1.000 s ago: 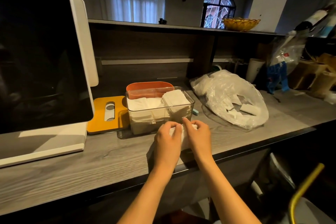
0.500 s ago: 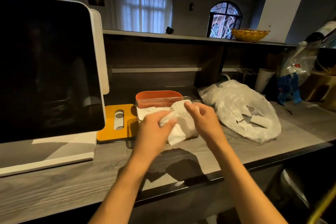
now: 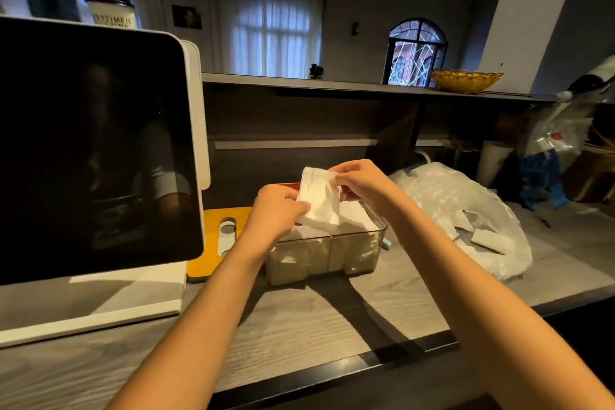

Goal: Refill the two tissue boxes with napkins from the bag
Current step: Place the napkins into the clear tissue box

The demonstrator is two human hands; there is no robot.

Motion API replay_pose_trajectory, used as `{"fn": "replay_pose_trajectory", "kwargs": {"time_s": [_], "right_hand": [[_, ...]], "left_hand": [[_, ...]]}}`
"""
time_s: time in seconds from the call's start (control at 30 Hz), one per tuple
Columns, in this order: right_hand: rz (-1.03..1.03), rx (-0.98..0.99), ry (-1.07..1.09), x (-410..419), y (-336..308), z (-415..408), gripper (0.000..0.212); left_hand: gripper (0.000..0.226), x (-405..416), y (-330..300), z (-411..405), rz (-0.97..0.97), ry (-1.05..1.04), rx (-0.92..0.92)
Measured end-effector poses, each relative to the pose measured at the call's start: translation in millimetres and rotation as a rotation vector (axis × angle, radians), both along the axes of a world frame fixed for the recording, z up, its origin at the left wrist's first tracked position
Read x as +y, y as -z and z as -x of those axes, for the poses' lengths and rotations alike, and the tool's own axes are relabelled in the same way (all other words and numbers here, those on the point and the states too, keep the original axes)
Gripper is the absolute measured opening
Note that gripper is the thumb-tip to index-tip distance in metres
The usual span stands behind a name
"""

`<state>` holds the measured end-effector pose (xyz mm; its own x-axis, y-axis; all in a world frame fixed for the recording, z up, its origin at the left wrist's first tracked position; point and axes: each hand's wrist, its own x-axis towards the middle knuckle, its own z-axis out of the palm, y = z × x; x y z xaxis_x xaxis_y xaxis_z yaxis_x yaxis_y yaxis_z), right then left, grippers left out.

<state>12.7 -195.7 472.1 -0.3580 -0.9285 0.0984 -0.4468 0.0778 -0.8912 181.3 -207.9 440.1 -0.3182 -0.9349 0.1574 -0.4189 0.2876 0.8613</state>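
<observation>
I've got both hands up over the clear box right now, and between them is a wad of white napkins. My left hand is pinching the lower left side of the wad, fingers closed on it. My right hand grips the top right corner, thumb and fingers clamped on the paper. The two hands sit close together with just the napkins between them. The wad hangs upright, its bottom edge just above the box's open top; I can't tell whether it touches the napkins already inside.

The clear box sits on the grey wooden counter, and through its front wall I see folded napkins stacked inside, filling most of it. Right behind it, mostly hidden by my hands, an orange box peeks out; I can't see what it holds. To the left, a yellow lid with an oval slot lies flat on the counter, just beside the clear box.

Off to the right, the plastic bag lies slumped on the counter, a few white napkins showing through it. On the far left stands a big dark screen on a white base. Up on the shelf there's a yellow bowl.
</observation>
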Motion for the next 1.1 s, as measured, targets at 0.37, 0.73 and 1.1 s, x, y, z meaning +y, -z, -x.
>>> {"fn": "replay_pose_trajectory", "kwargs": {"time_s": [0.37, 0.73, 1.1], "right_hand": [[-0.185, 0.787, -0.253, -25, 23, -1, 0.030], [-0.046, 0.300, 0.131, -17, 25, 11, 0.032], [0.340, -0.183, 0.133, 30, 15, 21, 0.027]], "left_hand": [[0.028, -17, 13, 18, 0.090, 0.017, -0.640], [0.038, -8, -7, 33, -0.372, 0.077, -0.017], [0.052, 14, -20, 62, -0.059, 0.069, 0.210]]}}
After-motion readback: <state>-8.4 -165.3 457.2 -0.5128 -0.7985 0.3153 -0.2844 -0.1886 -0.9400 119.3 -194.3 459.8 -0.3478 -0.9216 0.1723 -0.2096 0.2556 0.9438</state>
